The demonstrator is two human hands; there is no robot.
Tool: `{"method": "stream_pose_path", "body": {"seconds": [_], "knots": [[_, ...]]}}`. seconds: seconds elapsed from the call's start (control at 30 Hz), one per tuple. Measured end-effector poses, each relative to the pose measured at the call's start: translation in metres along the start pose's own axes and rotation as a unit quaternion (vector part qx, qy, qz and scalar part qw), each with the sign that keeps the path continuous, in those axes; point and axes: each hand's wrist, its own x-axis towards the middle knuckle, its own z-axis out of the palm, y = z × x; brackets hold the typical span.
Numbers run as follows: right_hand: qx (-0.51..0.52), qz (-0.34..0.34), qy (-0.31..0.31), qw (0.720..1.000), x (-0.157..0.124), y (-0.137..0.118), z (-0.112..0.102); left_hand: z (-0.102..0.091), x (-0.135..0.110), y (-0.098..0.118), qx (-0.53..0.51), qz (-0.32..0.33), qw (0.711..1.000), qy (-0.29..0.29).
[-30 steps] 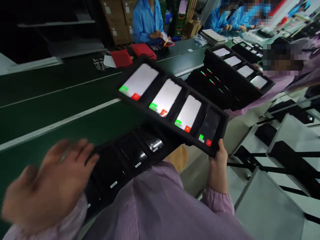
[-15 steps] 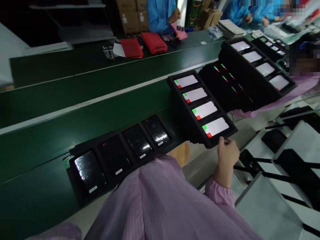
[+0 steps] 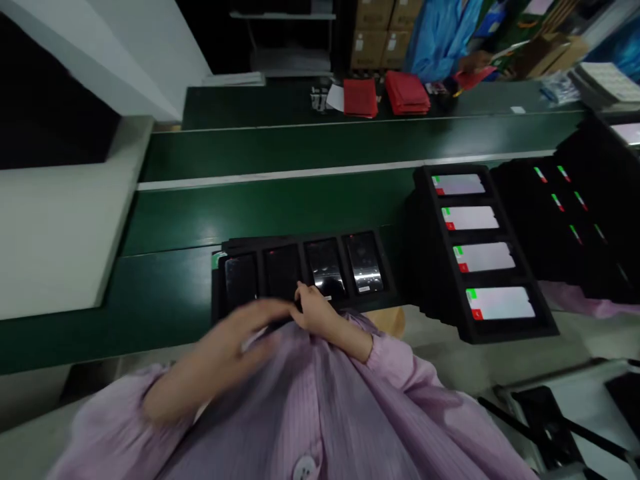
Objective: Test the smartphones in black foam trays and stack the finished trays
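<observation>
Dark green worktop [image 3: 175, 220], with black tray [image 3: 389, 292] and two bare hands

Surface: long, marked along its length by one white stripe [image 3: 280, 175].

Black tray: lying at the near side of the worktop, directly before the wearer's lilac garment [image 3: 300, 400]. Four compartments in a row, each with one dark-screened handset [image 3: 363, 257]; small white labels visible at the near ends of the two rightmost. Green patch [image 3: 217, 260] at the far left corner.

Right hand [image 3: 317, 313]: at the tray's near edge, before the middle compartments. Fingers bent, thumb close to forefinger; whether they grip anything cannot be told.

Left hand [image 3: 225, 347]: blurred, just beside the right, near the tray's left half. Fingers extended, thumb spread apart, nothing visible in them; contact with tray or right hand cannot be told.

Tray stack [image 3: 427, 273]: right of the black tray, apart from the hands. Four lit handsets [image 3: 500, 303] in its top, screens white with green and red patches.

Second stack [image 3: 545, 247]: farther right, dark, showing small green-and-red lights.

Far side: red packets [image 3: 360, 97] in two piles; a co-worker's blue sleeve [image 3: 433, 47]; brown cartons [image 3: 370, 47] behind.
</observation>
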Motion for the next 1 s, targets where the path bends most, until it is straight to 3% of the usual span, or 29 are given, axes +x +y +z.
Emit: {"method": "stream_pose_path", "body": {"seconds": [0.07,0.13,0.17,0.27,0.37,0.57,0.77,0.9,1.0], "knots": [[-0.035,0.018,0.002,0.999,0.007,-0.002,0.006,0.001,0.030,-0.012,0.040,-0.084,0.993,0.068],[-0.034,0.012,0.010,0.999,0.013,-0.004,0.008,0.011,0.056,-0.030,0.087,-0.217,0.964,0.127],[-0.027,0.011,0.013,1.000,0.015,-0.004,0.008,0.020,0.066,-0.040,0.090,-0.269,0.952,0.113],[0.001,0.032,0.013,0.999,0.021,-0.004,0.010,0.045,0.080,-0.060,0.086,-0.329,0.937,0.076],[0.022,0.046,0.017,0.999,0.023,-0.002,0.013,0.057,0.082,-0.064,0.083,-0.353,0.927,0.098],[0.073,0.038,0.057,0.995,0.029,0.000,0.018,0.054,0.089,-0.054,0.076,-0.376,0.913,0.138],[0.159,0.095,0.056,0.981,0.023,0.010,-0.008,0.056,0.091,-0.049,0.087,-0.372,0.909,0.165],[0.071,0.114,0.170,0.976,-0.002,0.026,-0.028,0.053,0.089,-0.046,0.066,-0.365,0.913,0.167],[-0.001,0.152,0.200,0.968,-0.014,0.036,-0.031,0.049,0.088,-0.046,0.048,-0.371,0.913,0.162]]}}
